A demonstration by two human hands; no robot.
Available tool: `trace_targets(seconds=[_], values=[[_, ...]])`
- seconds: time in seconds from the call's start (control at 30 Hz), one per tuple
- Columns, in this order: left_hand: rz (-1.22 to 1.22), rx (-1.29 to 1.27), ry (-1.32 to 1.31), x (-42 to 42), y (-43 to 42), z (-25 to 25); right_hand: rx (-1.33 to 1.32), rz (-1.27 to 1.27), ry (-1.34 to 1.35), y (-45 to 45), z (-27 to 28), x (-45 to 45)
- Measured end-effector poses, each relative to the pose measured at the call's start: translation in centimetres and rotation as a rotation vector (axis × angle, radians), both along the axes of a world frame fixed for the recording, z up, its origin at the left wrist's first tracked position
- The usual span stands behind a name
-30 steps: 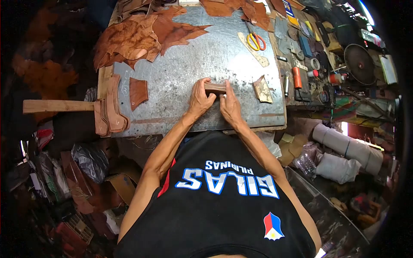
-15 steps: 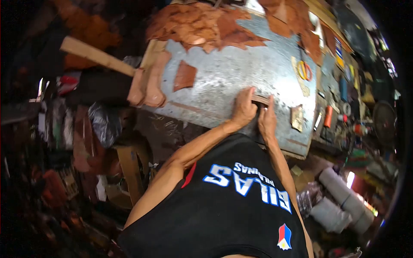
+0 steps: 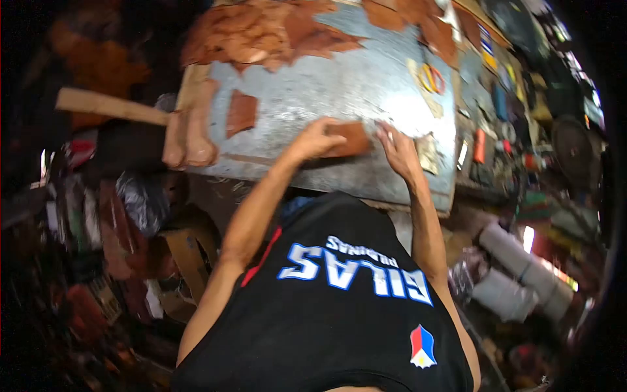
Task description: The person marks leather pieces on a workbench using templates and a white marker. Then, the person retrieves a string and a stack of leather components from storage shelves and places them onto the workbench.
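Note:
My left hand (image 3: 318,138) grips the left end of a brown rectangular leather piece (image 3: 353,138), thumb on top, over the metal-topped table (image 3: 287,95). Just off the leather's right end, my right hand (image 3: 401,151) has its fingers partly bent and apart, with nothing visible in them. A smaller brown leather piece (image 3: 241,113) lies flat on the table further left. Beside my right hand is a pale, worn scrap (image 3: 428,154).
Crumpled brown leather (image 3: 241,32) covers the table's far left. Scissors (image 3: 432,79) with yellow and orange handles lie at the right. Two rounded tan forms (image 3: 198,140) and a wooden bar (image 3: 111,106) sit at the left edge. Tools and an orange cylinder (image 3: 480,146) crowd the right side.
Both hands held the leather between them, its layered edge showing. Now its flat face shows, the right hand has let go, and the hands are further apart. The view has shifted.

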State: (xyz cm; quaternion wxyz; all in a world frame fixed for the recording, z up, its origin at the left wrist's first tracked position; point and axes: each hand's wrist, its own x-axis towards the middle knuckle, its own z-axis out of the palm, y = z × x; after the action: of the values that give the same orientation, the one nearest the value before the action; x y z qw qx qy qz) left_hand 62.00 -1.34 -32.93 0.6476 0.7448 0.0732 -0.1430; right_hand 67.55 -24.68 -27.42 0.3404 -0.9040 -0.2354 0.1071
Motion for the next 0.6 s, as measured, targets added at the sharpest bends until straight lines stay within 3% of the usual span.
trace_targets(seconds=[0.03, 0.1, 0.17, 0.23, 0.3, 0.33, 0.4, 0.43, 0.5, 0.53, 0.57, 0.6], values=[[0.006, 0.018, 0.027, 0.1, 0.7, -1.8, -0.023, -0.038, 0.001, -0.9, 0.7, 0.3], [0.009, 0.128, 0.060, -0.3, 1.3, -2.4, 0.558, -0.447, 0.529, -1.4, 2.4, 0.9], [0.045, 0.193, 0.193, -1.1, 1.6, -2.4, 0.555, -0.466, 0.548, -2.5, 1.2, 0.4], [0.048, 0.297, 0.236, -1.5, 0.9, 1.2, 0.546, -0.486, 0.572, -2.9, -0.8, -0.7], [0.006, 0.532, 0.294, -1.7, 0.3, 2.3, 0.711, -0.482, 0.385, -1.9, -3.1, -2.3], [-0.002, 0.530, 0.303, -1.8, 0.0, 2.4, 0.651, -0.464, 0.324, -1.9, -3.9, -2.8], [-0.053, 0.958, 0.106, -2.0, -0.4, 2.6, 0.573, -0.466, 0.440, -2.4, -4.3, -4.0], [-0.061, 0.961, 0.109, -2.1, -0.6, 2.9, 0.503, -0.456, 0.544, -2.3, -4.1, -4.4], [-0.127, 1.030, -0.164, -2.4, -1.0, 3.4, 0.546, -0.483, 0.570, -1.3, -4.6, -5.0], [-0.133, 1.034, -0.163, -2.3, -1.1, 3.2, 0.639, -0.442, 0.447, -0.8, -5.6, -5.1], [-0.121, 0.938, -0.327, -2.3, -1.3, 2.8, 0.727, -0.400, 0.324, -0.5, -6.2, -5.2], [-0.109, 0.836, -0.488, -2.2, -1.6, 3.1, 0.639, -0.388, 0.363, -0.9, -5.4, -5.4]])
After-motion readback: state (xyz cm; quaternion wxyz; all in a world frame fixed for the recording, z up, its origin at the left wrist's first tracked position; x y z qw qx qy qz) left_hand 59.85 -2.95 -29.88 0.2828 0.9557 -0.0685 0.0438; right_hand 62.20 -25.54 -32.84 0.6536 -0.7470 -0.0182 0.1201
